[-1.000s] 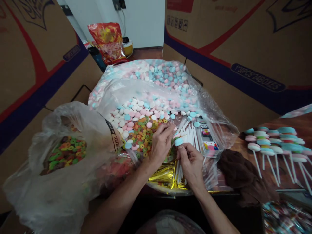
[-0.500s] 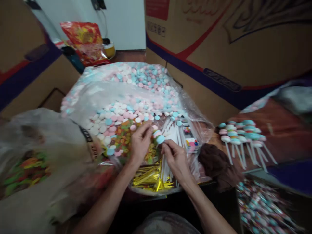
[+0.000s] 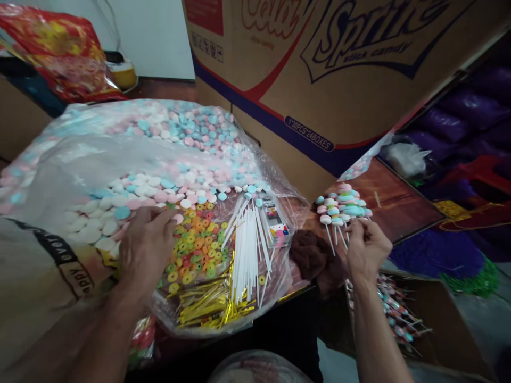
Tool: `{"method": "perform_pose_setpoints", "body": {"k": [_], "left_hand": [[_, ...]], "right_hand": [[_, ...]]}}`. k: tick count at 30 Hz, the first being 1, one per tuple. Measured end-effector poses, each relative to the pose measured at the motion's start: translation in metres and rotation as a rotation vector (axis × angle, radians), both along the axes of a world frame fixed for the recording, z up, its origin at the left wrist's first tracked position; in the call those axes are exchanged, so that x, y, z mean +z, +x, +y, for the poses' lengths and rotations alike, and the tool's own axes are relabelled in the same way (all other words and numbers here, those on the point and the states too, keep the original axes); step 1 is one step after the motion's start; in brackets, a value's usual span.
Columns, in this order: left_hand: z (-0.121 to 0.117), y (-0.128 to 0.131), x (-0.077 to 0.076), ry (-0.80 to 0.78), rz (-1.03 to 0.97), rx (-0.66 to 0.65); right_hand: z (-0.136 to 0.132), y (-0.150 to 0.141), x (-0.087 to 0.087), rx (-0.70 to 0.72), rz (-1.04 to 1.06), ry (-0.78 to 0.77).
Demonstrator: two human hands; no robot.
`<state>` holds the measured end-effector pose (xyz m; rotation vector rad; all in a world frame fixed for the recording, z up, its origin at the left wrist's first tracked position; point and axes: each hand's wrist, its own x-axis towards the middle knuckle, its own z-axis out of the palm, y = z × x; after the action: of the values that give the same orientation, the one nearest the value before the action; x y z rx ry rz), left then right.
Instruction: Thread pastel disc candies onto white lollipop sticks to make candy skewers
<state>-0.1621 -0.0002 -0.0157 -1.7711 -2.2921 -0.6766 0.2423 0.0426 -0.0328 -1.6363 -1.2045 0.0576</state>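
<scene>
My left hand [image 3: 147, 247] is over the left of the open clear plastic bag [image 3: 67, 165], fingers closed in a pinch at a pink candy disc [image 3: 178, 218]. White candy discs [image 3: 90, 234] lie beside it, and gummy rings [image 3: 194, 244] are to its right. At the right, my right hand [image 3: 368, 244] pinches a stick of a candy lollipop, in front of a group of stacked candy lollipops [image 3: 345, 205] lying on the table. Its fingers partly cover the sticks there.
White sticks [image 3: 247, 255] and gold twist ties [image 3: 207, 306] lie at the bag's front. A brown cloth [image 3: 313, 255] sits between bag and lollipops. Wrapped lollipops [image 3: 399, 314] fill part of a box below right. A large carton [image 3: 271, 80] stands behind.
My hands have parted. The right one carried the stacked candy stick rightward to the lollipop group; the left let go of it and moved left to the candy discs. The view turned right.
</scene>
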Motion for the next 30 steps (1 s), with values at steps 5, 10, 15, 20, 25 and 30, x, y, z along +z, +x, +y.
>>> {"method": "perform_pose_setpoints", "body": {"k": [5, 10, 15, 20, 25, 30], "left_hand": [[-0.002, 0.004, 0.004, -0.048, 0.029, -0.042], [-0.005, 0.01, 0.009, -0.095, 0.028, -0.048], [-0.005, 0.018, 0.009, -0.12, -0.003, -0.058], [-0.003, 0.02, 0.009, -0.095, -0.14, -0.059], [0.015, 0.03, -0.001, -0.073, -0.47, -0.231], [0.053, 0.064, -0.007, -0.098, -0.518, -0.446]], "right_hand": [[0.014, 0.037, -0.023, -0.198, -0.238, -0.209], [0.01, 0.001, -0.011, -0.3, -0.449, -0.046], [-0.014, -0.099, 0.001, 0.559, -0.391, -0.03], [-0.041, -0.171, -0.004, 0.572, -0.612, -0.413], [-0.045, -0.175, -0.011, 0.574, -0.449, -0.512], [-0.038, -0.161, -0.022, 0.647, -0.04, -0.509]]}}
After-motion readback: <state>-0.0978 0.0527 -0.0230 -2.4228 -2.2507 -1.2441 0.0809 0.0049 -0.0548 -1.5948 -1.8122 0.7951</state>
